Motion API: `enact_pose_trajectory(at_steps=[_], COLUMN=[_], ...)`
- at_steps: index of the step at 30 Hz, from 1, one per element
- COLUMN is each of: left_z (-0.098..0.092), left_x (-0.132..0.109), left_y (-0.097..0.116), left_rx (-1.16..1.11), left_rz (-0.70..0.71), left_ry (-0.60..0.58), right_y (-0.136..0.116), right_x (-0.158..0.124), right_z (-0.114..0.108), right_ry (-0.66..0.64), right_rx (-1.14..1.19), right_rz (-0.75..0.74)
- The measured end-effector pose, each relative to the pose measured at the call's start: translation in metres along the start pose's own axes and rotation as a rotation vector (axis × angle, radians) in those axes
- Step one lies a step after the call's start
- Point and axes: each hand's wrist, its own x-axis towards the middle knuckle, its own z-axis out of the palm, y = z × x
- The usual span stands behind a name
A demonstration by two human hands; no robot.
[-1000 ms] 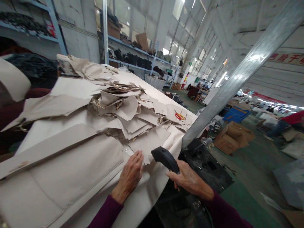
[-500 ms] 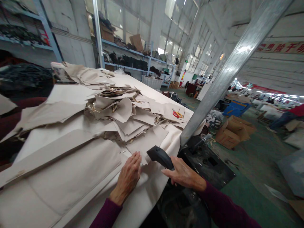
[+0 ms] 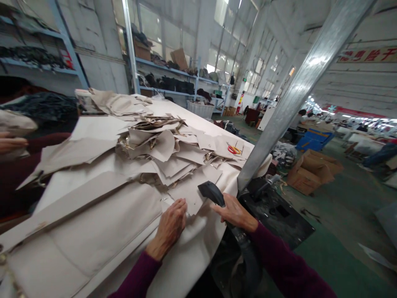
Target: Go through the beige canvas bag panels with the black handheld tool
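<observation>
My right hand (image 3: 234, 211) is wrapped round a black vacuum nozzle (image 3: 211, 192), with a dark hose (image 3: 248, 256) running down below it. The nozzle's flat mouth is over a beige fabric panel (image 3: 189, 188) near the table edge. My left hand (image 3: 172, 221) is closed at the lower edge of this panel, its fingers together and bent; its fingertips are partly hidden. Beyond both hands lies a loose heap of beige fabric pieces (image 3: 164, 145) with metal fittings among them. A large folded beige cloth (image 3: 93, 231) lies left of my left hand.
A metal post (image 3: 291, 91) slants up beside the table's right edge. Yellow-and-red snips (image 3: 235, 149) lie on the table near it. A black machine (image 3: 279, 211) stands right of my right arm. Another person's hand (image 3: 12, 145) holds beige fabric at the far left. Open cardboard boxes (image 3: 310, 171) sit on the floor.
The nozzle and my right hand have shifted slightly up, and more hose shows. My left fingers look more bent. Another person's hand has come into view at the left.
</observation>
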Motion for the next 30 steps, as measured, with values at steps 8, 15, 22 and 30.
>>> enact_pose_trajectory(at_steps=[8,15,22,30], left_z=[-0.004,-0.002,-0.03,-0.043], left_x=[0.056,0.052,0.039,-0.013], left_y=[-0.02,-0.013,0.001,0.016], left_rx=[0.228,-0.245,-0.765,-0.396], left_rz=[-0.325,-0.42,-0.521,-0.453], left_ry=[0.111,0.157,0.164,0.047], right_y=[-0.004,0.016,0.016,0.01], right_x=[-0.035,-0.068,-0.079,-0.078], right_z=[-0.033,-0.029,-0.026,-0.026], right_ry=[0.057,0.009,-0.033,-0.031], right_rx=[0.098,0.207,0.227,0.203], right_rz=[0.065,0.097,0.105,0.097])
